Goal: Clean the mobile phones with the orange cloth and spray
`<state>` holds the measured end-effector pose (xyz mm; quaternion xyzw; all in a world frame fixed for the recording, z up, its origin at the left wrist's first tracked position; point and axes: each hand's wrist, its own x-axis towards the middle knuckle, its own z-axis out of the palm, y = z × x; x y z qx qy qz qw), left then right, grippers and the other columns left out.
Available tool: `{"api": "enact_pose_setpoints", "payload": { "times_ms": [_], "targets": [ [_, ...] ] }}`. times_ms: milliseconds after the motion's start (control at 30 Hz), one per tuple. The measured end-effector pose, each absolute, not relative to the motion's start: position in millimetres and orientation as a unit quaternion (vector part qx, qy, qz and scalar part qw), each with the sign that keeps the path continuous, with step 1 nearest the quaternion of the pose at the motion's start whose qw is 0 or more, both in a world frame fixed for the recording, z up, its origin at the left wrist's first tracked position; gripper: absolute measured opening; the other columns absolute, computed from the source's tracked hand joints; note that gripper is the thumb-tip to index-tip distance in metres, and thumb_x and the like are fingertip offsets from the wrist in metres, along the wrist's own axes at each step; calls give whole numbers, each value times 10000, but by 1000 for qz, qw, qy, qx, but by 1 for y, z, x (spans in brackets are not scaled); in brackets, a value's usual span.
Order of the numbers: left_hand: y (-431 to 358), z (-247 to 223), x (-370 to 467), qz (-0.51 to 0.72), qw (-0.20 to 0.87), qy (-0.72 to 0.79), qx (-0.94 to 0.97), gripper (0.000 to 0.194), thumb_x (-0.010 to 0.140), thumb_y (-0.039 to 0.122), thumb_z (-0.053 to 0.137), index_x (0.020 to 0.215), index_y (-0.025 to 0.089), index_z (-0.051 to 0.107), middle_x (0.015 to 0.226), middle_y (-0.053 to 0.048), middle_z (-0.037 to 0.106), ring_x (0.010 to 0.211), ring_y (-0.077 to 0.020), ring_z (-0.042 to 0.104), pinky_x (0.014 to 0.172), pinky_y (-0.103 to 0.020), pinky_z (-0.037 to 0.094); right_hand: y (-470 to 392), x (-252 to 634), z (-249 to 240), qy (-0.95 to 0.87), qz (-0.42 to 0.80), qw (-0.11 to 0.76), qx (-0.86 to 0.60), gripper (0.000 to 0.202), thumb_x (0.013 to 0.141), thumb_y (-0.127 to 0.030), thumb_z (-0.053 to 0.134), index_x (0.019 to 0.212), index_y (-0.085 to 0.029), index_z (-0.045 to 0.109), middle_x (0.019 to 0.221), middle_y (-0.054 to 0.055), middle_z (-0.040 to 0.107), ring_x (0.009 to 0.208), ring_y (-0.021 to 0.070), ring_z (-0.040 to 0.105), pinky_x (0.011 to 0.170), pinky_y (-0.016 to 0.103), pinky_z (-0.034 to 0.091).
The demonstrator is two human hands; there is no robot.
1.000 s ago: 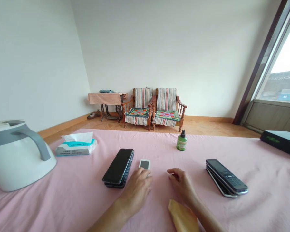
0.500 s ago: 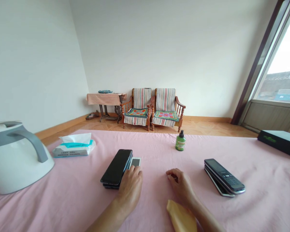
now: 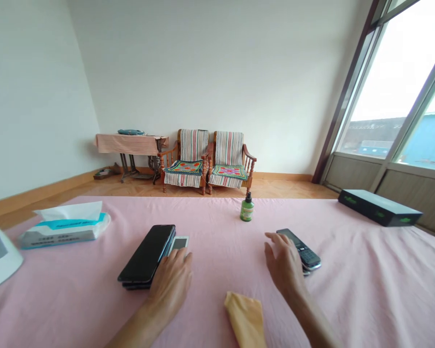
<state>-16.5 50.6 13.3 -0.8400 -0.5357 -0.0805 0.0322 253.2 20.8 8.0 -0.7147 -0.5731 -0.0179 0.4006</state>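
Phones [image 3: 147,256] already sit piled beside the left hand [image 3: 172,276], fingers together over the white phone [image 3: 180,242], grip hidden from me; the keypad phone [image 3: 307,255] lies unlifted beside the right hand [image 3: 284,258], fingers parted.

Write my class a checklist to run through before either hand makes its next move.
1. Left hand at the white phone: ok, fingers over its near end.
2. White phone firmly gripped: cannot tell, fingertips hidden.
3. Right hand touching the keypad phone: cannot tell, it overlaps the phone in view.
4. Green bottle upright: ok.
5. Kettle fully in view: not ok, cut off at the left edge.
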Motion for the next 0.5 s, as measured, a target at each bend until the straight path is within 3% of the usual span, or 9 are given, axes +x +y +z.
{"api": "enact_pose_setpoints", "payload": {
  "times_ms": [67, 100, 233, 500],
  "targets": [
    [50, 12, -18, -105, 23, -520, -847, 319, 812, 134, 503, 1113, 163, 601, 1192, -112, 570, 1126, -286, 486, 946, -427, 380, 15, 270, 11, -535, -69, 370, -756, 372, 814, -210, 441, 1139, -92, 579, 1156, 193, 584, 1088, 359, 490, 914, 505, 331],
    [49, 10, -18, -118, 18, -509, -852, 322, 807, 138, 513, 1114, 175, 600, 1203, -100, 568, 1132, -279, 482, 957, -417, 373, 13, 276, 12, -515, -108, 315, -790, 389, 809, -226, 464, 1164, -100, 563, 1171, 186, 581, 1087, 372, 484, 897, 510, 337],
    [50, 3, -20, -142, 1, -485, -863, 335, 800, 129, 524, 1120, 187, 603, 1186, -85, 588, 1116, -266, 489, 967, -402, 366, 9, 291, 8, -465, -146, 159, -859, 457, 803, -290, 521, 1210, -83, 510, 1120, 174, 615, 1011, 348, 538, 842, 481, 373],
    [52, 1, -20, -147, -24, -477, -866, 261, 820, 144, 527, 1055, 195, 628, 1106, -70, 628, 1080, -255, 499, 963, -395, 363, 13, 302, 3, -457, -168, 139, -862, 412, 801, -325, 519, 1168, -139, 543, 1050, 153, 632, 996, 330, 537, 848, 478, 349]
  ]
}}
